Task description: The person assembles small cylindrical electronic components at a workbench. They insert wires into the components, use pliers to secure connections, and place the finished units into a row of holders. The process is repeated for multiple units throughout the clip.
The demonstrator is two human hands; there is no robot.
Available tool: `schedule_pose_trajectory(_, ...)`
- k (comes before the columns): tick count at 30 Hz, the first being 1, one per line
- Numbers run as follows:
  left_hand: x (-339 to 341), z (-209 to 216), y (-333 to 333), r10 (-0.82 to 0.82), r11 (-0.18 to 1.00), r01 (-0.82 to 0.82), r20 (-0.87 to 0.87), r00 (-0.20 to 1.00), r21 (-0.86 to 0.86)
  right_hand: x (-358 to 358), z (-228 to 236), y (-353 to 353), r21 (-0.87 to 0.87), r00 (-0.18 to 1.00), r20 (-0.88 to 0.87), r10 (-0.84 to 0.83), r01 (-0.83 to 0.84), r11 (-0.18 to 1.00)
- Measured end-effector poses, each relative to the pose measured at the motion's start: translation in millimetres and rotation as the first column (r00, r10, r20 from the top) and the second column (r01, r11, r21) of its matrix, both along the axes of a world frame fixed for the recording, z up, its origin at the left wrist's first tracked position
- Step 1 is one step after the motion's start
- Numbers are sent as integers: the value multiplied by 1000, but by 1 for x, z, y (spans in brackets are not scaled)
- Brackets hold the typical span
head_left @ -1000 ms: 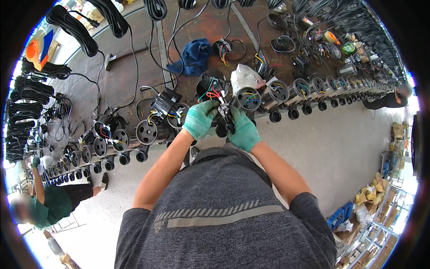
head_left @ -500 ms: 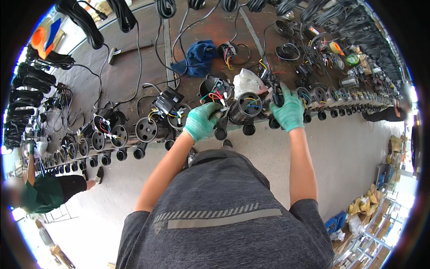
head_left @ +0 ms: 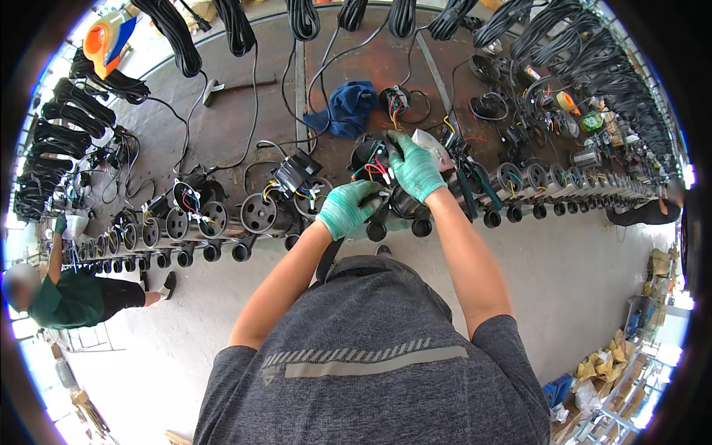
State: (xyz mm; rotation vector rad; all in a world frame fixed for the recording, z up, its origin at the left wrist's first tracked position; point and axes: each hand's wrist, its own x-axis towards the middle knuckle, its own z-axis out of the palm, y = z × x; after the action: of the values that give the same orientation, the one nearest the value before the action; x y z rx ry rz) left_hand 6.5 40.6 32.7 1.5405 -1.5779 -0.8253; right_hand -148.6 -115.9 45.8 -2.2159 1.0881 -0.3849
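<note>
- here, the wired black housing (head_left: pixel 363 153) sits beyond the left hand (head_left: pixel 346 209), left of the right hand (head_left: pixel 417 169)
- whether either grip is closed, i cannot tell
- blue cloth (head_left: pixel 348 109) beyond the housing

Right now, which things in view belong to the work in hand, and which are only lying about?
In the work, apparently:
coloured wires, near left hand and right hand
black housing with these wires
green-handled tool, probably

Lying about, apparently:
blue cloth
hammer-like tool
white plastic bag
</note>
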Motion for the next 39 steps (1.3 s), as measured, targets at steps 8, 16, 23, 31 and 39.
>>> schedule_pose_trajectory(8,21,32,20,189,954,-98,313,931,-285,-1,20,-14,881,793,416,-445,-231,412)
schedule_pose_trajectory(16,12,58,1,-61,979,169,623,780,-115,4,60,-14,18,949,59,309,-310,950)
schedule_pose_trajectory(23,-1,56,-8,-57,997,13,581,812,80,19,66,-31,-119,880,-61,472,-476,871)
schedule_pose_trajectory(31,-11,55,-11,-25,961,-149,611,791,232,41,91,-17,-225,749,-376,546,-645,730)
schedule_pose_trajectory(39,-3,42,-2,192,975,-218,357,914,33,38,81,-16,-279,811,-257,526,-584,762)
